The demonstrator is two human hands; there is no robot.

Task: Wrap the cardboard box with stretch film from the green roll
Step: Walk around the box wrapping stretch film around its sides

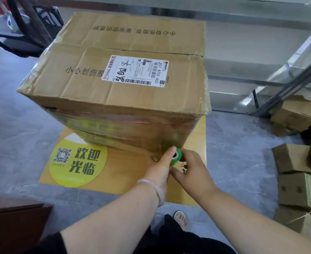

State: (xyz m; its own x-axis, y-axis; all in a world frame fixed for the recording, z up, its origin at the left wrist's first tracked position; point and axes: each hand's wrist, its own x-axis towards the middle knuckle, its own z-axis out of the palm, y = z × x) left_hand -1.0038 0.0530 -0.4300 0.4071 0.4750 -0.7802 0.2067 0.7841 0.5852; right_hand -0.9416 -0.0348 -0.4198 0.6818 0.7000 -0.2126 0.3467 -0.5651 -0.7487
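Floor (18, 143): grey, carrying everything; no bench in use.

Cardboard box (125, 92): large, closed, top flaps taped. It stood on a flat yellow-printed sheet (125, 173) that showed out from under its near side.

Small cartons (297, 191): loose heap well to the right of the box, not part of the job.

Stretch film (125, 129): glossy, faintly green bands lay across the lower part of the box's near face, with overlapping edges visible. The upper strip of that face looked bare. The box top showed plain card and tape, with no film sheen over the shipping label (135, 71). The far and left faces were hidden, so the number of full turns made is unknown.

Right hand (193, 167): at the box's near right bottom corner, fingers curled round the far side of the roll and thumb tucked under it; grasping the roll.

Left hand (159, 167): just left of the right hand at the same corner, fingers laid out straight against the roll's near end; pressing, not wrapped round it.

Green roll (177, 158): small, held between both hands, close against the box's near right bottom corner. The film from roll to box was too blurred to trace.

Judgement: wrapping was under way, low bands done. Upper band and more turns remain. Film not yet cut.
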